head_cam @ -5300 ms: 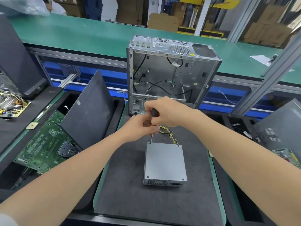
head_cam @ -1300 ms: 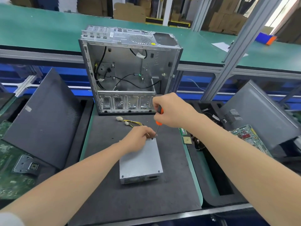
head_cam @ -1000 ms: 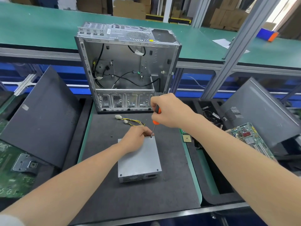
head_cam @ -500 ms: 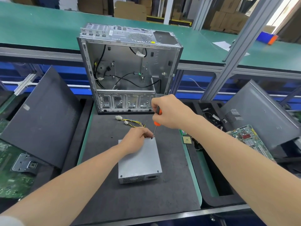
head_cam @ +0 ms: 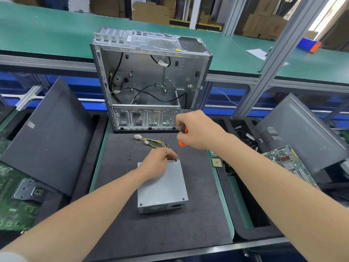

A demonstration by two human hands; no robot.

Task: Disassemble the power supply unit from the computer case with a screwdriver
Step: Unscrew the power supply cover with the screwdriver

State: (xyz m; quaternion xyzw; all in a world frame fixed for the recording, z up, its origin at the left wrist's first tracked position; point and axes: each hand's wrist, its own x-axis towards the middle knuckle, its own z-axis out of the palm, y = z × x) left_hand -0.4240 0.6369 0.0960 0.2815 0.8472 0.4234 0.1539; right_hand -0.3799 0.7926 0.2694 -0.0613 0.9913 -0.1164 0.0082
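A dark mat [head_cam: 160, 235] shows bare from its near edge up to the power supply unit [head_cam: 164, 188], which lies flat mid-mat, vent face nearest, with bare mat on both sides. The left hand [head_cam: 156, 164] rests on the unit's far end, fingers curled over that edge. The right hand [head_cam: 198, 129] grasps the orange-handled screwdriver [head_cam: 181, 146], its tip at the unit's far right corner. Beyond lie loose cables [head_cam: 151, 142], then the open computer case [head_cam: 151, 78] upright at the mat's far edge.

The power supply unit [head_cam: 162, 186] lies on the mat [head_cam: 160, 229], before the computer case [head_cam: 149, 80]
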